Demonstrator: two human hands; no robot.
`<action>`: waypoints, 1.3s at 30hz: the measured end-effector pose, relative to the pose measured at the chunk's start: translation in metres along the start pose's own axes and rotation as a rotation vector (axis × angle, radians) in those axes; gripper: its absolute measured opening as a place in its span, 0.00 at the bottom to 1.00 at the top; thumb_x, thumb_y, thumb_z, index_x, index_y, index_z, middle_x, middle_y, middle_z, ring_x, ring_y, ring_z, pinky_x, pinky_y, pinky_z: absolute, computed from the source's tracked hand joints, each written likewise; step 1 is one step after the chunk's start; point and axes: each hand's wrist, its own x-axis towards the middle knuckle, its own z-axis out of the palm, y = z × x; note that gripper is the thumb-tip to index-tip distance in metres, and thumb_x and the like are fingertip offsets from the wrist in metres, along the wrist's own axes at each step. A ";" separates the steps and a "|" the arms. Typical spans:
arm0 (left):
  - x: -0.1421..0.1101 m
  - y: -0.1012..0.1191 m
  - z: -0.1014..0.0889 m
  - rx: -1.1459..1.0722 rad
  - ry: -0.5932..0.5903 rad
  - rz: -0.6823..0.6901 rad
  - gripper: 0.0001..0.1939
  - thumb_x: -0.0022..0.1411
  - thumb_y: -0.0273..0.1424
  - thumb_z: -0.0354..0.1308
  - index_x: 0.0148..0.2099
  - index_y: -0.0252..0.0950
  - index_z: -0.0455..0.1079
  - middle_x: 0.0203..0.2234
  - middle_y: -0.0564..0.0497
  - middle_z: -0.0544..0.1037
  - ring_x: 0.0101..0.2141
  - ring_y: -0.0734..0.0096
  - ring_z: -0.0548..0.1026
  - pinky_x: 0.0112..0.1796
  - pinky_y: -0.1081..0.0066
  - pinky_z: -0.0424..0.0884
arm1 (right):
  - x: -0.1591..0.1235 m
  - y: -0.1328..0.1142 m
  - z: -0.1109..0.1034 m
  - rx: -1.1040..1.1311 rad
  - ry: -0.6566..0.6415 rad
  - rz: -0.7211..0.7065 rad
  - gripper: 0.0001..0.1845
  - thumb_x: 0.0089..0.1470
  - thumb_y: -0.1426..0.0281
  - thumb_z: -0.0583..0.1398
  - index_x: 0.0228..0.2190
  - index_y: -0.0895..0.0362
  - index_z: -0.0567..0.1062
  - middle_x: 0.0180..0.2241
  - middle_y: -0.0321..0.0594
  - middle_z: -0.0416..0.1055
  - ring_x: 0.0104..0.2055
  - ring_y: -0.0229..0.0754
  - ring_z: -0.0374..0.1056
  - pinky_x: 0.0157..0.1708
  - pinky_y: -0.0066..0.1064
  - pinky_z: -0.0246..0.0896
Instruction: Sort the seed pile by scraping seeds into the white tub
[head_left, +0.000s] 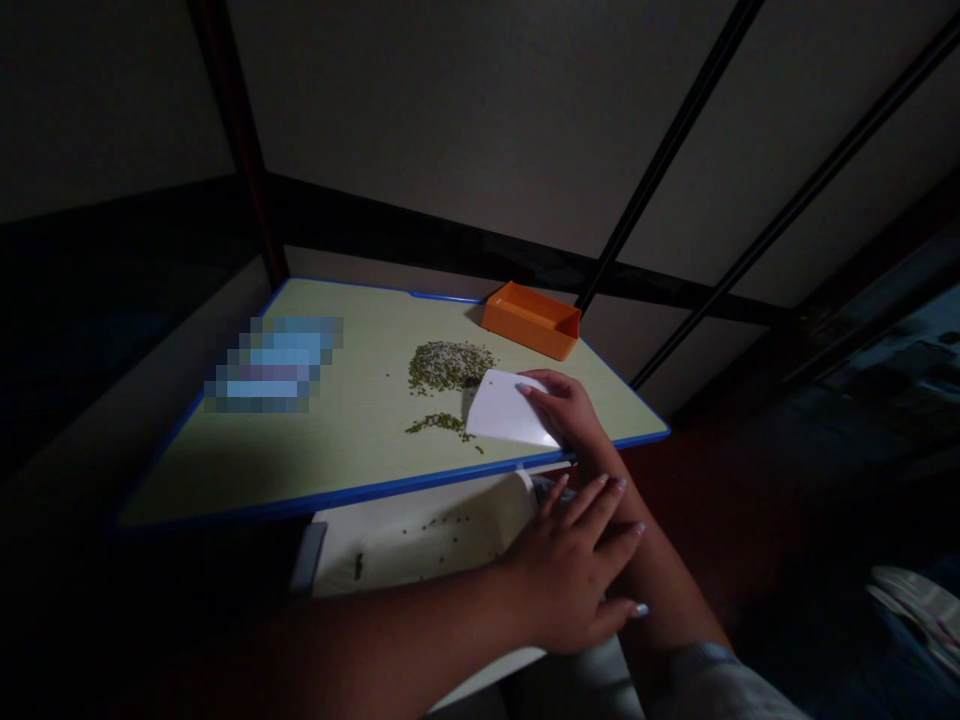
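Nearer than the white scraper: left hand, palm down, fingers spread and released, crossing over the right forearm; touch there impossible to tell. Beneath the scraper's level, to its left, open drawer with scattered bits. At the scraper's right end, right hand reaching forward, grasping it, thumb on top. Beside its left edge, small grains on the tabletop. Best to keep that edge flush and strokes slow. Beyond the scraper, orange tray.

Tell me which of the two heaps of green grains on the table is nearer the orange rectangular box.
The larger heap; the smaller, thinner heap lies nearer the blue front edge.
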 end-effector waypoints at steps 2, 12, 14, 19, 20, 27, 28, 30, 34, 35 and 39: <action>0.000 0.000 -0.001 -0.014 -0.019 0.000 0.32 0.67 0.46 0.48 0.66 0.34 0.55 0.69 0.35 0.43 0.68 0.51 0.43 0.62 0.42 0.46 | 0.000 -0.001 0.000 -0.005 -0.003 -0.006 0.15 0.46 0.60 0.67 0.36 0.54 0.81 0.41 0.42 0.79 0.44 0.46 0.72 0.47 0.38 0.62; 0.002 -0.001 -0.002 -0.043 -0.064 0.005 0.32 0.68 0.46 0.46 0.67 0.34 0.53 0.69 0.38 0.43 0.69 0.57 0.40 0.63 0.42 0.42 | -0.001 -0.001 0.000 0.016 -0.028 -0.009 0.16 0.45 0.60 0.68 0.36 0.54 0.82 0.41 0.42 0.79 0.43 0.46 0.72 0.47 0.38 0.63; 0.002 -0.002 -0.001 -0.042 -0.070 0.005 0.32 0.68 0.46 0.46 0.67 0.35 0.53 0.69 0.38 0.43 0.69 0.58 0.40 0.63 0.43 0.41 | 0.000 0.001 0.000 0.018 -0.033 -0.013 0.16 0.45 0.60 0.68 0.36 0.54 0.81 0.41 0.42 0.79 0.44 0.45 0.72 0.48 0.38 0.63; 0.002 -0.002 -0.001 -0.046 -0.070 0.003 0.32 0.68 0.47 0.45 0.67 0.34 0.53 0.69 0.38 0.43 0.69 0.58 0.39 0.63 0.43 0.40 | 0.000 0.001 0.001 -0.017 -0.021 -0.031 0.16 0.46 0.60 0.68 0.37 0.54 0.81 0.41 0.42 0.79 0.44 0.45 0.72 0.48 0.38 0.63; 0.002 -0.002 -0.001 -0.048 -0.073 0.002 0.32 0.68 0.47 0.45 0.68 0.34 0.53 0.69 0.38 0.43 0.69 0.57 0.39 0.63 0.43 0.40 | 0.000 0.000 0.001 -0.019 -0.022 -0.032 0.16 0.46 0.60 0.67 0.37 0.54 0.81 0.41 0.42 0.79 0.44 0.45 0.72 0.48 0.38 0.63; 0.002 -0.002 0.000 -0.049 -0.063 -0.007 0.33 0.67 0.47 0.46 0.68 0.35 0.51 0.69 0.37 0.41 0.69 0.56 0.39 0.63 0.42 0.40 | 0.000 -0.003 0.005 -0.042 -0.055 -0.024 0.16 0.47 0.60 0.67 0.37 0.55 0.81 0.41 0.43 0.79 0.44 0.46 0.73 0.48 0.38 0.63; 0.002 -0.002 0.000 -0.048 -0.060 -0.008 0.34 0.67 0.47 0.46 0.68 0.35 0.51 0.69 0.37 0.41 0.69 0.56 0.39 0.63 0.42 0.40 | 0.001 -0.004 0.007 -0.054 -0.046 -0.030 0.16 0.47 0.60 0.67 0.37 0.55 0.81 0.41 0.43 0.79 0.43 0.46 0.73 0.47 0.38 0.63; 0.002 -0.002 -0.001 -0.040 -0.053 -0.008 0.34 0.67 0.47 0.46 0.68 0.35 0.51 0.69 0.37 0.41 0.69 0.57 0.38 0.63 0.42 0.40 | 0.001 -0.004 0.010 -0.069 -0.033 -0.042 0.16 0.47 0.60 0.67 0.36 0.55 0.81 0.41 0.43 0.80 0.43 0.46 0.73 0.47 0.37 0.63; 0.002 -0.001 -0.003 -0.018 -0.044 -0.001 0.33 0.68 0.46 0.45 0.68 0.34 0.51 0.69 0.38 0.43 0.69 0.59 0.37 0.64 0.44 0.36 | 0.002 -0.006 0.014 -0.085 -0.028 -0.048 0.15 0.47 0.60 0.66 0.36 0.55 0.81 0.40 0.43 0.80 0.43 0.46 0.73 0.47 0.37 0.63; 0.001 0.000 -0.003 -0.016 -0.039 0.003 0.33 0.68 0.46 0.45 0.68 0.34 0.51 0.69 0.38 0.44 0.69 0.59 0.37 0.64 0.44 0.36 | 0.001 -0.006 0.014 -0.090 -0.025 -0.048 0.15 0.47 0.60 0.66 0.36 0.55 0.81 0.40 0.43 0.80 0.43 0.46 0.73 0.47 0.37 0.63; 0.001 0.000 -0.006 -0.029 -0.036 0.013 0.32 0.68 0.46 0.46 0.68 0.33 0.52 0.68 0.37 0.44 0.69 0.60 0.37 0.64 0.45 0.35 | 0.000 -0.006 0.014 -0.093 -0.018 -0.058 0.15 0.48 0.61 0.66 0.36 0.55 0.81 0.40 0.42 0.80 0.43 0.46 0.73 0.47 0.36 0.63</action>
